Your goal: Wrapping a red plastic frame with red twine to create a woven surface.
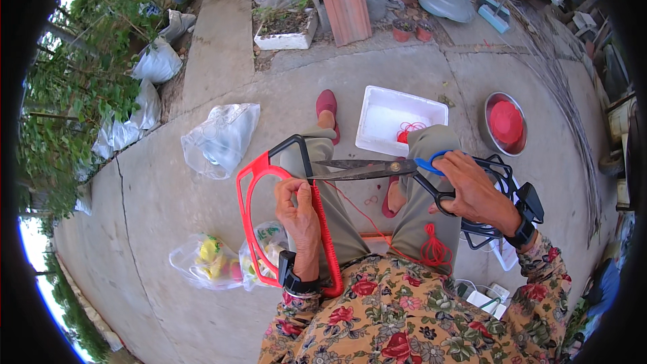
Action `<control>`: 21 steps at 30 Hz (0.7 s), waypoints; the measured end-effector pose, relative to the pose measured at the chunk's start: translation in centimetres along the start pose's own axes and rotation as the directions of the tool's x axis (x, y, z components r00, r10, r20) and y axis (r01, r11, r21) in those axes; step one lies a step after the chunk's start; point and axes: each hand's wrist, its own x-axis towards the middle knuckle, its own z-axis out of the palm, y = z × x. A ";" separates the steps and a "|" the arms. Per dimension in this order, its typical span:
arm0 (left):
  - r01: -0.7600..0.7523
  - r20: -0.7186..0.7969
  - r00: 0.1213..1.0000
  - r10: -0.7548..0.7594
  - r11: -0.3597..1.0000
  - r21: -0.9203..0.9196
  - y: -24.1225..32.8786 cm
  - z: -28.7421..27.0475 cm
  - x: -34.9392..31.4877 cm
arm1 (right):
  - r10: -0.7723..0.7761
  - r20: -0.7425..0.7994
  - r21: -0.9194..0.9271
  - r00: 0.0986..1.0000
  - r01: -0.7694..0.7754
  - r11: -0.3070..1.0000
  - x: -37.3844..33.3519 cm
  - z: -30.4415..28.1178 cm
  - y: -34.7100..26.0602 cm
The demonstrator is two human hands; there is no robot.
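My left hand (pixel 300 219) is closed around one side of a red and black plastic frame (pixel 253 167), thumb and fingers pinched together near its black corner. My right hand (pixel 472 189) grips large scissors (pixel 371 172) by their blue and black handles. The dark blades are slightly apart and point left, with their tips beside the frame's black part, close to my left fingers. Thin red cord runs from near the blades down to a loose red cord bundle (pixel 437 249) on my lap. My fingers hide whether the left hand also pinches the cord.
Ahead stands a white foam box (pixel 367 118) with red cord inside. To its right, a metal bowl (pixel 490 128) holds something red. Clear plastic bags (pixel 222 138) lie on the concrete at left, some with fruit-like items (pixel 212 259). A black frame-like object (pixel 499 175) is behind my right hand.
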 end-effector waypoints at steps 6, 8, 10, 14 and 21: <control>0.029 0.009 1.000 -0.029 0.997 -0.067 -0.5 -0.4 0.2 | -0.073 -0.003 -0.033 0.997 0.073 0.997 -0.3 0.1 1.0; 0.082 0.032 0.996 -0.078 0.983 -0.166 -0.2 -0.6 0.2 | -0.116 -0.015 -0.046 0.993 0.115 0.992 -0.3 -0.1 1.1; 0.087 0.037 0.996 -0.081 0.978 -0.190 -0.7 -0.5 0.3 | -0.116 -0.010 -0.048 0.993 0.115 0.992 -0.3 -0.3 1.1; 0.078 0.007 0.997 -0.078 0.982 -0.175 -0.6 -0.3 0.2 | -0.148 -0.003 -0.052 0.989 0.147 0.988 0.1 -0.8 0.7; -0.070 -0.012 0.997 0.071 0.995 0.068 0.5 0.3 -0.3 | -0.156 0.016 -0.092 0.988 0.157 0.983 0.5 -1.1 0.3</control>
